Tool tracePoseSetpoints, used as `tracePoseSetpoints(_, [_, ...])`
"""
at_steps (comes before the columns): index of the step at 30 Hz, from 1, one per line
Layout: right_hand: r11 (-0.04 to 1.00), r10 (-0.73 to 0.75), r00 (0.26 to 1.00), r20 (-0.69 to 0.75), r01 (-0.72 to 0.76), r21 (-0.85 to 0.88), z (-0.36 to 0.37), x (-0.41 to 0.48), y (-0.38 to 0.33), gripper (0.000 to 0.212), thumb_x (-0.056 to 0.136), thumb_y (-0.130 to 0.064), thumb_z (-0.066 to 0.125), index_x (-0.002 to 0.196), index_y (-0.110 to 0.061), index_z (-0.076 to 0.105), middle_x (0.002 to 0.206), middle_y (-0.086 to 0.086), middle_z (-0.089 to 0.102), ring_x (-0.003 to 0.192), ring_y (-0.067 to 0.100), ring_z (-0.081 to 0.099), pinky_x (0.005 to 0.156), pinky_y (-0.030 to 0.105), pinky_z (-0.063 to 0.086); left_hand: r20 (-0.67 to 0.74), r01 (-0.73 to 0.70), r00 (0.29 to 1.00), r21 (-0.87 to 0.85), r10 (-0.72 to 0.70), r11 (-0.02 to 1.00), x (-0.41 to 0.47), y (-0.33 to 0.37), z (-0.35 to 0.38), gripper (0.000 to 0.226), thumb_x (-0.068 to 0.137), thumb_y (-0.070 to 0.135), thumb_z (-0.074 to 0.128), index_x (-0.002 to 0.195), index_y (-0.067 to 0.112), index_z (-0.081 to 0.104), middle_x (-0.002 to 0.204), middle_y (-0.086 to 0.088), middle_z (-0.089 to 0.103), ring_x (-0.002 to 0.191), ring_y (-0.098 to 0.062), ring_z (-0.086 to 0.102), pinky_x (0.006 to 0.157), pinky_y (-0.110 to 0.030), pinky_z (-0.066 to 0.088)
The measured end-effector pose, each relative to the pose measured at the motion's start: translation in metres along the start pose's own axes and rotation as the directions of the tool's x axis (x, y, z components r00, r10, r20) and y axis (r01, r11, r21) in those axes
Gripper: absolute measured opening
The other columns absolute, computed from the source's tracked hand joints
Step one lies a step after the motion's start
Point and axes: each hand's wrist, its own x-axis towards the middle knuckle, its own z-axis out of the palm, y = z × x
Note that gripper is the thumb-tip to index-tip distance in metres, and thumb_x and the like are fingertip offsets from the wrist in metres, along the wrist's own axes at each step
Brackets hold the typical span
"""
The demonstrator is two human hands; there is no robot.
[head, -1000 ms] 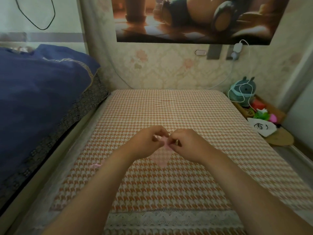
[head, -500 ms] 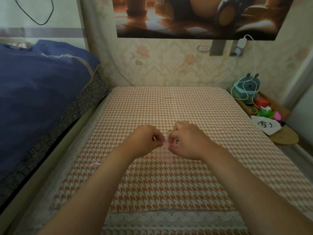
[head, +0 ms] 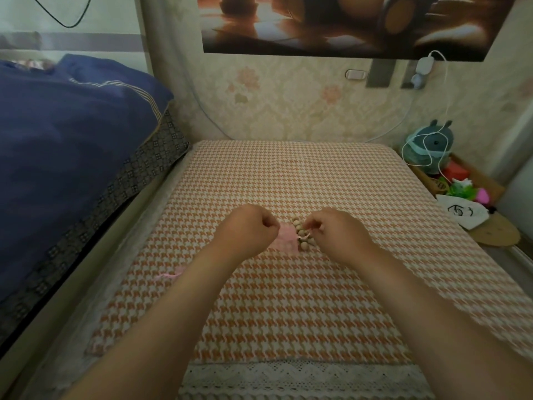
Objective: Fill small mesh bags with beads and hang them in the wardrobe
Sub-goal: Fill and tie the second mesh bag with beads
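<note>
A small pink mesh bag (head: 284, 239) lies flat on the orange-and-white houndstooth cover (head: 288, 298) between my hands. My left hand (head: 248, 230) is curled into a fist at the bag's left edge and grips it there. My right hand (head: 334, 232) pinches the pink drawstring at the bag's right end. A string of pale wooden beads (head: 301, 235) lies at that end of the bag, just left of my right fingers. A second pink mesh bag (head: 171, 274) rests on the cover beside my left forearm.
A dark blue quilt (head: 66, 145) is piled on the bed at left. To the right of the cover stands a low shelf with a teal plush toy (head: 429, 147), a white cable, coloured toys and a white pouch (head: 461, 210). A wall closes the far side.
My hands have drawn apart sideways. The bag, held up between them before, now lies flat on the cover, and the wooden beads have come into sight between my hands.
</note>
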Motion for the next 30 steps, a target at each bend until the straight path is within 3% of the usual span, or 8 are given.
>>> tracePoseSetpoints(3, [0.994,0.045,0.991,0.129,-0.031,-0.104,0.01,-0.001,-0.003,0.017,0.095,-0.032,0.059,0.104,-0.03,0.073,0.103,-0.009,0.069,0.09,0.015,0.064,0.072,0.033,0.053,0.036,-0.024,0.999,-0.008,0.025,1.0,0.001,-0.002,0.0,0.019,0.088,0.019,0.06,0.098,0.026,0.074,0.084,0.013,0.068,0.063,-0.005,0.062,0.054,-0.024,0.051])
tracePoseSetpoints(7, [0.987,0.086,0.988,0.125,-0.067,-0.145,0.018,0.004,-0.009,0.027,0.091,-0.052,0.062,0.086,-0.027,0.072,0.086,-0.009,0.067,0.078,0.015,0.063,0.063,0.03,0.052,0.066,-0.041,0.997,-0.064,0.045,0.997,0.002,-0.005,0.001,0.025,0.089,0.016,0.058,0.109,0.023,0.071,0.086,0.012,0.065,0.063,-0.004,0.06,0.05,-0.016,0.044])
tracePoseSetpoints(9, [0.98,0.096,0.986,0.134,-0.07,-0.185,0.022,0.007,-0.01,0.024,0.09,-0.048,0.062,0.082,-0.027,0.07,0.087,-0.007,0.067,0.078,0.017,0.064,0.065,0.031,0.053,0.068,-0.054,0.996,-0.069,0.058,0.996,0.001,-0.007,0.001,0.024,0.09,0.016,0.059,0.109,0.023,0.072,0.085,0.012,0.066,0.062,-0.004,0.061,0.048,-0.014,0.044])
tracePoseSetpoints(14, [0.978,0.078,0.991,0.105,-0.056,-0.201,0.028,0.007,-0.013,0.019,0.092,-0.037,0.063,0.076,-0.032,0.054,0.094,-0.004,0.065,0.08,0.02,0.062,0.06,0.029,0.042,0.085,-0.065,0.994,-0.096,0.074,0.993,-0.002,-0.01,0.002,0.021,0.089,0.015,0.062,0.104,0.023,0.075,0.102,0.011,0.069,0.09,-0.005,0.064,0.071,-0.015,0.051])
tracePoseSetpoints(17, [0.988,0.091,0.991,0.095,-0.078,-0.133,0.025,0.004,-0.016,0.017,0.092,-0.033,0.063,0.077,-0.036,0.055,0.092,-0.01,0.065,0.08,0.016,0.061,0.059,0.027,0.04,0.082,-0.045,0.995,-0.092,0.052,0.995,-0.003,-0.011,0.002,0.021,0.089,0.014,0.063,0.105,0.021,0.076,0.106,0.011,0.067,0.09,-0.003,0.065,0.066,-0.013,0.046])
tracePoseSetpoints(20, [0.991,0.131,0.991,0.013,-0.132,0.033,0.011,0.003,-0.022,0.008,0.093,-0.03,0.064,0.087,-0.035,0.065,0.079,-0.019,0.062,0.075,0.004,0.059,0.059,0.024,0.042,0.068,-0.049,0.996,-0.108,0.056,0.993,-0.002,-0.012,0.001,0.02,0.088,0.015,0.065,0.105,0.02,0.076,0.12,0.005,0.069,0.112,-0.006,0.062,0.078,-0.017,0.048])
tracePoseSetpoints(25, [0.878,0.107,0.983,-0.148,-0.024,0.478,-0.017,0.0,-0.043,0.008,0.087,-0.032,0.075,0.095,-0.033,0.073,0.09,-0.019,0.07,0.07,-0.01,0.062,0.07,0.016,0.048,0.089,-0.06,0.993,-0.131,0.072,0.99,-0.002,-0.009,0.0,0.023,0.089,0.017,0.066,0.109,0.021,0.075,0.109,0.007,0.072,0.085,-0.002,0.063,0.072,-0.015,0.046])
tracePoseSetpoints(30, [0.907,-0.09,0.993,-0.079,0.114,0.405,-0.021,-0.014,-0.052,0.007,0.089,-0.033,0.075,0.096,-0.032,0.076,0.09,-0.02,0.072,0.068,-0.015,0.058,0.064,0.012,0.041,0.107,-0.05,0.992,-0.164,0.068,0.985,-0.004,-0.002,0.0,0.021,0.085,0.015,0.064,0.099,0.024,0.076,0.087,0.002,0.075,0.078,-0.016,0.069,0.067,-0.031,0.055])
